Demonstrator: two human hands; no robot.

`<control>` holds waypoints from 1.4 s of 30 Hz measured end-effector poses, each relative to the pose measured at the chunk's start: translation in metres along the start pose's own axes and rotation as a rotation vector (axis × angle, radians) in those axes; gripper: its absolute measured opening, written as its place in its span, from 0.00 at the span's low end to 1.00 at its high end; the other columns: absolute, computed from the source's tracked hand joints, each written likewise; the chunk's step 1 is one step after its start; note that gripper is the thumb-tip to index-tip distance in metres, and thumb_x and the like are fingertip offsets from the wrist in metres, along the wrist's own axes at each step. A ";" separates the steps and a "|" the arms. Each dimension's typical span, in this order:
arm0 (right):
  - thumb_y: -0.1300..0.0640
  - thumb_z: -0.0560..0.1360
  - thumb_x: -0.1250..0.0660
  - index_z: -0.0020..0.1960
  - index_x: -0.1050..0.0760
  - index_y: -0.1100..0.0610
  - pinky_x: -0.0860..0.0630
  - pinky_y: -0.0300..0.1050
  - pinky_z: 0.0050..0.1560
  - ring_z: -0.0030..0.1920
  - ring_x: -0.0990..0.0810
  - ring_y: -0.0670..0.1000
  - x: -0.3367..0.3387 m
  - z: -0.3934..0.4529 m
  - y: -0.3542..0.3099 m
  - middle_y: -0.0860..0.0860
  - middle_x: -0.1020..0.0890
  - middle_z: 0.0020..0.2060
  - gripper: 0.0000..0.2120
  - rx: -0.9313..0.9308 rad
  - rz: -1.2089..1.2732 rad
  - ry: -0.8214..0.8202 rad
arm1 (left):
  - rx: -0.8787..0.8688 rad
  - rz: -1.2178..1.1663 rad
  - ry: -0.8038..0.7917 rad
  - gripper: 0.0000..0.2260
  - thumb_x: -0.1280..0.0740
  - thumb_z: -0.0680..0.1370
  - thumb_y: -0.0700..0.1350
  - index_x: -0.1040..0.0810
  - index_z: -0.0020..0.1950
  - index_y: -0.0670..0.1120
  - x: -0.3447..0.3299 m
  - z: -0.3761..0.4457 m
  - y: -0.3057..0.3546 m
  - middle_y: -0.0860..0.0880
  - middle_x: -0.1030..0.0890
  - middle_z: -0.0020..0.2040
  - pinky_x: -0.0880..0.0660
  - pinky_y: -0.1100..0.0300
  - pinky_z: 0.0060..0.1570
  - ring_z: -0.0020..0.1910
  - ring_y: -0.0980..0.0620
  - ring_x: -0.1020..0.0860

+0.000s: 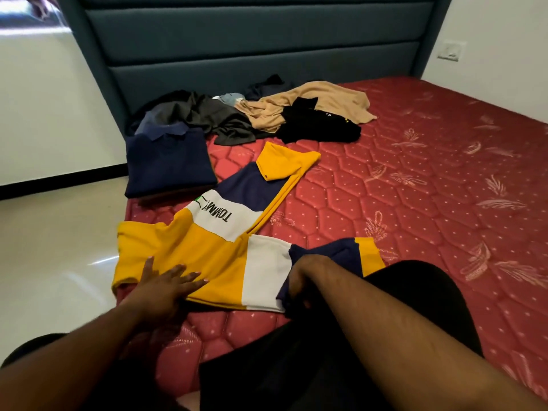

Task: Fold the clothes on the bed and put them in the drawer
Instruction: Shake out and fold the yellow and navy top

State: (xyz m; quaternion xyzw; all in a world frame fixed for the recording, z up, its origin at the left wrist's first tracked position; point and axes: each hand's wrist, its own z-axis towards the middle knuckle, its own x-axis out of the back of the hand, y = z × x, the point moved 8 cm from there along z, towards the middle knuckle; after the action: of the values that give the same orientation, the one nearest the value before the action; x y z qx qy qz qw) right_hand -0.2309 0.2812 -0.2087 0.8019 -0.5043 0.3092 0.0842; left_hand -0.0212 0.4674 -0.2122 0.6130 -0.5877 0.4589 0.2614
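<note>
A yellow, white and navy shirt [207,247] lies partly folded on the red mattress [415,188] right in front of me. My left hand [166,284] presses flat on its yellow part with fingers spread. My right hand [299,280] grips the navy edge of the shirt near my knee. A folded navy polo [169,164] lies at the mattress's left edge. Behind it sits a loose pile: dark grey garments [207,117], a beige garment [314,105] and a black one [317,126].
A dark blue padded headboard [252,46] rises behind the pile. The glossy floor [53,238] drops off at the left of the bed. My legs in black shorts [326,351] rest on the mattress. No drawer is in view.
</note>
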 end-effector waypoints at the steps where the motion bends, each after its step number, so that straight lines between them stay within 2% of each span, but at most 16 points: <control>1: 0.52 0.77 0.34 0.52 0.20 0.63 0.24 0.46 0.44 0.41 0.21 0.54 -0.005 0.000 -0.008 0.56 0.20 0.42 0.14 -0.006 -0.048 -0.137 | -0.024 0.058 0.002 0.28 0.46 0.83 0.47 0.57 0.77 0.64 0.006 0.001 -0.002 0.59 0.50 0.79 0.69 0.34 0.67 0.79 0.50 0.56; 4: 0.46 0.80 0.38 0.38 0.23 0.59 0.29 0.39 0.31 0.31 0.28 0.51 0.032 0.004 -0.028 0.54 0.25 0.33 0.20 0.048 -0.142 -0.174 | -0.170 0.137 -0.083 0.24 0.46 0.84 0.50 0.50 0.78 0.63 0.019 0.017 -0.005 0.60 0.45 0.79 0.57 0.42 0.75 0.79 0.51 0.49; 6: 0.52 0.78 0.34 0.34 0.25 0.59 0.33 0.34 0.22 0.24 0.31 0.50 0.082 0.021 -0.042 0.53 0.28 0.27 0.16 0.193 0.031 0.079 | -0.298 0.039 -0.102 0.23 0.43 0.81 0.50 0.39 0.76 0.62 0.038 0.031 -0.006 0.58 0.33 0.74 0.39 0.56 0.70 0.72 0.54 0.33; 8: 0.59 0.76 0.33 0.36 0.24 0.61 0.30 0.39 0.25 0.25 0.30 0.52 0.137 0.037 -0.041 0.54 0.28 0.25 0.11 0.278 0.252 0.384 | -0.344 -0.065 -0.091 0.24 0.44 0.75 0.53 0.30 0.71 0.62 0.065 0.048 -0.011 0.57 0.21 0.64 0.30 0.62 0.58 0.60 0.55 0.23; 11: 0.60 0.74 0.31 0.41 0.22 0.64 0.29 0.47 0.37 0.35 0.25 0.55 0.185 0.070 -0.032 0.59 0.24 0.33 0.06 0.296 0.323 0.595 | -0.318 -0.217 0.084 0.28 0.51 0.70 0.56 0.21 0.64 0.56 0.113 0.089 -0.016 0.53 0.17 0.55 0.28 0.61 0.52 0.53 0.53 0.21; 15: 0.61 0.75 0.34 0.48 0.18 0.59 0.30 0.41 0.44 0.49 0.20 0.56 0.222 0.110 -0.034 0.57 0.17 0.46 0.06 0.399 0.244 0.726 | -0.124 -0.560 0.438 0.25 0.50 0.69 0.54 0.18 0.51 0.47 0.164 0.165 -0.021 0.50 0.16 0.47 0.24 0.56 0.44 0.45 0.49 0.19; 20: 0.51 0.76 0.35 0.69 0.29 0.46 0.34 0.52 0.63 0.65 0.31 0.57 0.267 0.179 -0.043 0.52 0.29 0.66 0.21 0.420 -0.232 0.858 | 0.021 -0.610 0.545 0.19 0.49 0.73 0.53 0.20 0.46 0.46 0.165 0.295 -0.009 0.46 0.20 0.46 0.27 0.48 0.48 0.48 0.43 0.23; 24: 0.43 0.76 0.38 0.64 0.27 0.50 0.31 0.58 0.60 0.63 0.27 0.60 0.338 0.216 0.007 0.55 0.24 0.62 0.20 0.178 0.179 1.095 | 0.259 -0.769 0.670 0.18 0.42 0.79 0.58 0.19 0.51 0.49 0.174 0.358 -0.030 0.46 0.21 0.50 0.26 0.48 0.50 0.51 0.42 0.24; 28: 0.35 0.69 0.43 0.37 0.24 0.52 0.25 0.58 0.53 0.48 0.20 0.59 0.372 0.253 0.036 0.53 0.17 0.41 0.22 0.111 0.547 1.109 | 0.395 -0.755 0.653 0.21 0.45 0.79 0.64 0.21 0.57 0.53 0.183 0.394 -0.040 0.45 0.22 0.54 0.30 0.49 0.54 0.56 0.41 0.26; 29: 0.35 0.68 0.42 0.37 0.23 0.51 0.24 0.57 0.53 0.49 0.19 0.58 0.379 0.259 0.040 0.52 0.16 0.42 0.21 0.121 0.611 1.103 | 0.410 -0.695 0.654 0.21 0.45 0.79 0.65 0.22 0.61 0.55 0.182 0.395 -0.036 0.46 0.23 0.55 0.31 0.49 0.54 0.56 0.42 0.27; 31: 0.43 0.73 0.34 0.55 0.20 0.52 0.25 0.48 0.56 0.55 0.20 0.55 0.387 0.274 0.033 0.52 0.17 0.52 0.17 0.190 0.726 0.950 | 0.414 -0.561 0.688 0.24 0.48 0.78 0.67 0.26 0.66 0.57 0.178 0.394 -0.023 0.47 0.25 0.55 0.33 0.48 0.51 0.53 0.43 0.28; 32: 0.51 0.75 0.31 0.66 0.26 0.56 0.27 0.43 0.55 0.58 0.21 0.55 0.391 0.278 0.023 0.54 0.20 0.56 0.21 0.223 0.678 0.827 | 0.406 -0.526 0.706 0.26 0.49 0.77 0.69 0.27 0.67 0.58 0.176 0.394 -0.019 0.48 0.26 0.56 0.33 0.48 0.50 0.53 0.44 0.29; 34: 0.61 0.75 0.31 0.70 0.30 0.61 0.27 0.43 0.55 0.61 0.23 0.56 0.393 0.280 0.007 0.57 0.23 0.63 0.24 0.215 0.473 0.582 | 0.383 -0.575 0.685 0.31 0.54 0.75 0.71 0.29 0.69 0.58 0.172 0.395 -0.018 0.49 0.28 0.61 0.35 0.48 0.51 0.56 0.44 0.29; 37: 0.64 0.72 0.29 0.50 0.18 0.59 0.23 0.52 0.53 0.50 0.19 0.57 0.382 0.264 -0.009 0.57 0.16 0.48 0.07 0.202 0.275 0.266 | 0.439 -0.880 0.550 0.34 0.55 0.74 0.74 0.23 0.63 0.54 0.175 0.392 -0.034 0.49 0.27 0.65 0.38 0.46 0.58 0.62 0.43 0.32; 40: 0.62 0.71 0.27 0.44 0.23 0.57 0.26 0.44 0.40 0.41 0.23 0.52 0.378 0.238 -0.021 0.54 0.20 0.42 0.05 0.183 -0.069 0.261 | 0.582 -1.500 0.329 0.33 0.39 0.65 0.74 0.20 0.57 0.52 0.175 0.397 -0.039 0.48 0.24 0.63 0.37 0.44 0.66 0.65 0.39 0.31; 42: 0.57 0.73 0.31 0.42 0.28 0.53 0.27 0.45 0.45 0.45 0.23 0.53 0.387 0.224 -0.026 0.51 0.22 0.45 0.06 0.144 -0.356 0.472 | 0.597 -1.672 0.433 0.23 0.31 0.56 0.64 0.19 0.44 0.53 0.175 0.399 -0.045 0.47 0.17 0.51 0.28 0.38 0.61 0.57 0.39 0.23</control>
State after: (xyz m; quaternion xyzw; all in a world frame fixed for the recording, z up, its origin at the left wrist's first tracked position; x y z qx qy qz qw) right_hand -0.0006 -0.0999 -0.1572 0.7876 -0.2993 0.5021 0.1949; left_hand 0.1042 0.0474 -0.2264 0.7816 0.2530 0.3579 0.4439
